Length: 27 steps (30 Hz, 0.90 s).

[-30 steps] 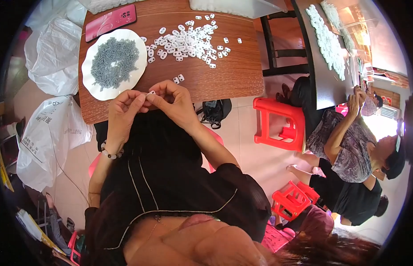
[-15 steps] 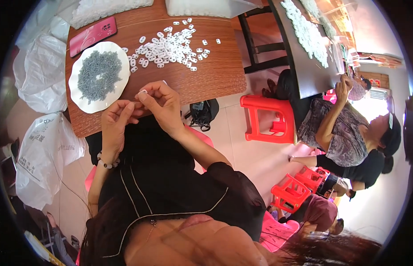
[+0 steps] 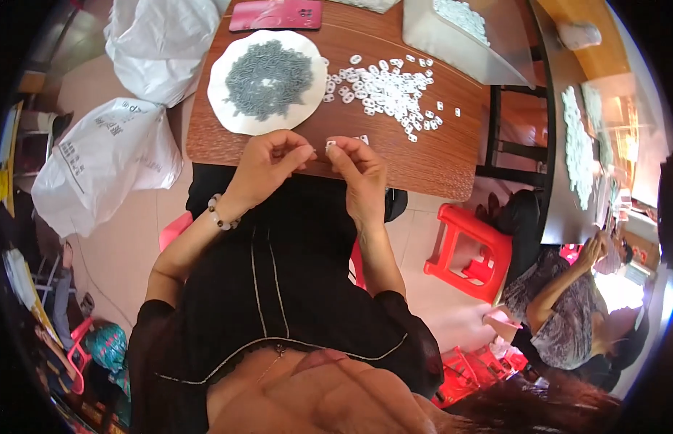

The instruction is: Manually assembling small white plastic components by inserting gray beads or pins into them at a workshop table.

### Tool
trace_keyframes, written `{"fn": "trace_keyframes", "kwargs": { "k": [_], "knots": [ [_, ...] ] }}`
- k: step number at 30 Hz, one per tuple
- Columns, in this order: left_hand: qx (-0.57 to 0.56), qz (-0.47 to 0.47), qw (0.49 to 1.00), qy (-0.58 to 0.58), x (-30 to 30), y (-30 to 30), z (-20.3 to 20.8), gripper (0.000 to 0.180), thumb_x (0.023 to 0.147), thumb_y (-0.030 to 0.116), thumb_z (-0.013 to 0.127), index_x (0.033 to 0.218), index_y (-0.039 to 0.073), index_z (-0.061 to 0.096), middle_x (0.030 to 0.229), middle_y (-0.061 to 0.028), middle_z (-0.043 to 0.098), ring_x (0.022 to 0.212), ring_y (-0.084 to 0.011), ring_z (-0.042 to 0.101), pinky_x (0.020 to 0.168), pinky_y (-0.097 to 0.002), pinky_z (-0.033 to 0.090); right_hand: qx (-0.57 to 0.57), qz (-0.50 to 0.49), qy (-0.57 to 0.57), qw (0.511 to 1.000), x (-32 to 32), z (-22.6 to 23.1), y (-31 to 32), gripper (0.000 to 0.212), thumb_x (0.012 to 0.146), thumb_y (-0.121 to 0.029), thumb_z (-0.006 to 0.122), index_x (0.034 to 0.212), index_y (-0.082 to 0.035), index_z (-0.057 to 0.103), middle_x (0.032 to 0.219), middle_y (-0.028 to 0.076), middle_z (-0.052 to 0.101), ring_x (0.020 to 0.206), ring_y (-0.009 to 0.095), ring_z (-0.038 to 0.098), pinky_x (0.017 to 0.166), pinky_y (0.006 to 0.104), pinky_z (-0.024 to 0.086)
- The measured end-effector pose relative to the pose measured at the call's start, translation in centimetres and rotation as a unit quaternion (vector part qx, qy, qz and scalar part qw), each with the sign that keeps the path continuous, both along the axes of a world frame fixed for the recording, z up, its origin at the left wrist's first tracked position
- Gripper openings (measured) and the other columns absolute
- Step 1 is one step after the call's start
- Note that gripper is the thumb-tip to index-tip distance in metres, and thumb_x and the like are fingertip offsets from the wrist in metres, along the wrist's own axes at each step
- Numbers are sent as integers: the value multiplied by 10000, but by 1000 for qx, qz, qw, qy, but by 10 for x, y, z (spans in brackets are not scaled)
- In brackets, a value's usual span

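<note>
Since a moment ago the two hands have drawn a little apart, the right one settling level with the left at the near edge of the brown wooden bench (image 3: 437, 173). The right hand (image 3: 364, 181) is clamped on a small white piece (image 3: 330, 145) with two holes, pinched between thumb and forefinger. The left hand (image 3: 267, 166) faces it, thumb and fingers bent close together — I cannot tell whether anything sits between them. A beaded bracelet (image 3: 223, 213) circles the left wrist.

Just beyond the left hand, a white scalloped plate (image 3: 219, 79) carries a heap of thin grey pieces (image 3: 267, 72). To its right lies a loose spread of white two-holed pieces (image 3: 394, 90), like the one in the fingers. A pink phone (image 3: 275, 14) lies behind the plate, and a translucent bin (image 3: 459, 58) holding more white pieces stands at the far right.

White plastic bags (image 3: 108, 163) slump on the floor at the left. To the right — past a red stool (image 3: 470, 249) — another person (image 3: 568, 318) sits at a dark table (image 3: 560, 206).
</note>
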<state>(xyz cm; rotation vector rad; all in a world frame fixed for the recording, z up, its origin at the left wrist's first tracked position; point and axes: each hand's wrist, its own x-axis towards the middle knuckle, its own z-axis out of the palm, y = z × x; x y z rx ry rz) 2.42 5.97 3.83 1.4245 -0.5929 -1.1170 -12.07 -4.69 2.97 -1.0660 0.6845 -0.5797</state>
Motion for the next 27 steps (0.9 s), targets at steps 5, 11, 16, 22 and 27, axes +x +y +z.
{"fn": "trace_keyframes", "kwargs": {
  "k": [5,11,16,22,27],
  "knots": [
    [-16,-18,1000,7,1,3,-4,157,923,132,627,972,-17,630,872,-31,664,755,-63,600,708,-212,500,-21,10,17,1000,4,4,1,124,887,-65,665,981,17,660,908,31,675,818,60,592,758,202,462],
    [-22,-24,999,-21,4,2,-3,152,922,133,630,949,-17,631,833,-5,644,741,-50,590,692,-205,495,-67,20,59,996,3,1,2,103,872,-73,681,891,27,672,801,11,671,725,47,583,680,192,463],
    [-28,-14,999,-25,1,0,-8,155,918,143,638,936,-11,635,816,0,643,724,-41,584,670,-198,486,-119,6,73,990,3,3,3,94,873,-64,670,886,29,676,776,6,659,707,47,575,665,192,464],
    [-40,-4,998,-51,-1,0,-16,157,912,143,646,920,-13,640,781,13,634,678,-25,554,618,-188,454,-131,2,78,988,3,4,4,105,863,-72,685,874,32,672,761,-5,658,700,31,566,649,185,456],
    [-34,-4,998,-45,-2,-1,-14,153,914,138,642,910,-15,642,776,13,633,667,-22,543,608,-188,449,-144,-1,86,986,3,3,4,101,861,-75,688,857,25,669,758,-8,655,689,28,562,635,182,451]
  ]
}}
